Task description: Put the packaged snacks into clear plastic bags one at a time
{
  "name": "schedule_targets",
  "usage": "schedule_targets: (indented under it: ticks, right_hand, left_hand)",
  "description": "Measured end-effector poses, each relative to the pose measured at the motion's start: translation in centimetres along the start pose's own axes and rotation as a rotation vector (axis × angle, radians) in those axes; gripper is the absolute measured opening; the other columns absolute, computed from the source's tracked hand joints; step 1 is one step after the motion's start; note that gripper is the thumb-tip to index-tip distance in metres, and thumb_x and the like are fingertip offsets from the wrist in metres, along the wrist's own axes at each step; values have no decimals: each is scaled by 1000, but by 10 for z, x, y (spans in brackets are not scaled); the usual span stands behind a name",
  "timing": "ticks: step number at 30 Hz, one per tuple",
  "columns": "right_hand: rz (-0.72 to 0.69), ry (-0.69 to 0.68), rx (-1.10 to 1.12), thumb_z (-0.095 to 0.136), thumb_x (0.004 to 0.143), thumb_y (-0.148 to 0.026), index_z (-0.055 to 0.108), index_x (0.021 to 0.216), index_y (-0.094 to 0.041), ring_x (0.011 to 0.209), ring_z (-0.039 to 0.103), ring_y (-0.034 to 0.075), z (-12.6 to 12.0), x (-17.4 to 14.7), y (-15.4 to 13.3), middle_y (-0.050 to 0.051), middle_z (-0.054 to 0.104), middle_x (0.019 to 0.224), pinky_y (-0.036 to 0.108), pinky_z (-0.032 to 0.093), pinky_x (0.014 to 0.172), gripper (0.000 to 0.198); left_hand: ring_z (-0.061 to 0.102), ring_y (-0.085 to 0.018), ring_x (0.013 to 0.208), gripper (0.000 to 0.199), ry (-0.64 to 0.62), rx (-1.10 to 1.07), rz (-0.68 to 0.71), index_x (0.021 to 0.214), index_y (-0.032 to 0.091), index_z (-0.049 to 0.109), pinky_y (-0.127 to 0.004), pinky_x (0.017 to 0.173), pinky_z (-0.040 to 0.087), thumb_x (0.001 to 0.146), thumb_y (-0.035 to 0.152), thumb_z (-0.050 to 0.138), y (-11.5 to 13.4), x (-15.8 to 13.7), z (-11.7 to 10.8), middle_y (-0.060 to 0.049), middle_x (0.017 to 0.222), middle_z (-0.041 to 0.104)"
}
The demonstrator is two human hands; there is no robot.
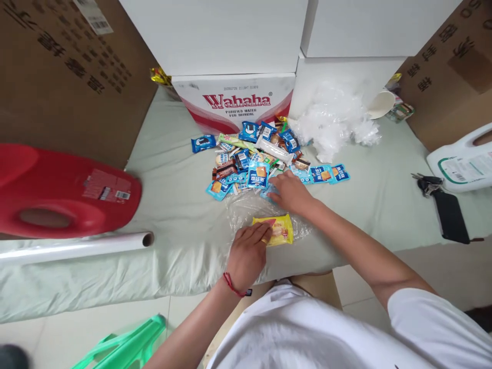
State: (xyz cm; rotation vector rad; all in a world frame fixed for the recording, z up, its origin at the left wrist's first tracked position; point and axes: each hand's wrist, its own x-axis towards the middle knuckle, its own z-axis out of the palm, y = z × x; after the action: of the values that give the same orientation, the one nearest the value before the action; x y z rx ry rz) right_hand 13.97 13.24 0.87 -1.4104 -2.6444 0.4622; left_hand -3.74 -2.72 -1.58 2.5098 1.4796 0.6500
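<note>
My left hand [249, 248] lies over the left end of a yellow snack packet [283, 230], its fingers stretched out flat on the wrapper. The thumb is mostly hidden. Under the packet spreads a sheet of clear plastic film [244, 209]. My right hand [291, 193] reaches to the near edge of a heap of wrapped snacks, fingers apart, touching or close above a light blue packet [266, 193]. Beside its fingertips is an upright blue-and-white biscuit packet [258, 175]. Dark blue packets [249, 131] and a white wrapped bar [273, 150] lie farther back in the heap.
A Wahaha water carton [240, 102] stands behind the heap, with crumpled clear plastic [326, 120] to its right. At left are a red jug [69, 189] and a film roll [77, 247]. Keys [426, 184], a black phone-like object [451, 215] and a white bottle [467, 161] lie right.
</note>
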Motion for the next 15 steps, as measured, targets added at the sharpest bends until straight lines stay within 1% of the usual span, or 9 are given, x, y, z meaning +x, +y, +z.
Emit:
schedule_targets:
  ticks: [2,3,6,9,11,13,15]
  right_hand:
    - [18,-86,-45,70,95,-39,70,118,-15,118,52,38,4,14,-5,20,71,115,48,43,95,34]
    - [23,-124,-47,72,93,-38,71,115,-15,117,53,39,5,18,-6,20,72,113,48,43,94,32]
    - [17,-209,8,70,93,-29,74,104,-18,110,58,35,6,24,-2,14,74,104,44,41,92,16]
    - [-70,-205,87,67,92,-24,75,91,-18,104,60,28,3,24,5,11,73,104,38,40,93,10]
    - [-134,-175,152,68,91,-22,74,90,-16,100,61,24,1,22,8,10,73,105,33,40,90,9]
    - [-137,-175,218,66,91,-21,73,91,-15,91,62,20,-1,20,8,8,73,100,28,40,80,9]
    - [-95,-200,264,65,92,-21,72,91,-16,79,61,16,0,19,7,5,73,89,26,37,69,9]
  left_hand:
    - [67,-26,121,42,3,-1,23,128,19,72,-45,99,50,96,5,48,-5,-2,0,-8,135,74]
    - [66,-26,122,41,7,-4,29,128,19,71,-44,100,50,97,5,47,-6,-2,0,-7,134,74]
    - [63,-27,125,39,30,-12,14,127,20,71,-44,100,48,99,8,47,-6,-1,0,-6,133,74]
    - [58,-30,129,37,52,-21,-67,133,21,69,-47,101,46,100,17,51,-9,7,2,-8,141,69]
    - [56,-31,130,40,21,-42,-112,138,20,65,-50,103,44,100,24,54,-13,14,4,-11,144,67]
    - [59,-31,126,39,-42,-75,-122,136,21,67,-51,104,43,99,27,55,-18,21,4,-11,135,71]
    - [62,-30,117,33,-97,-109,-119,126,23,73,-51,102,43,101,29,53,-20,26,4,-10,118,76]
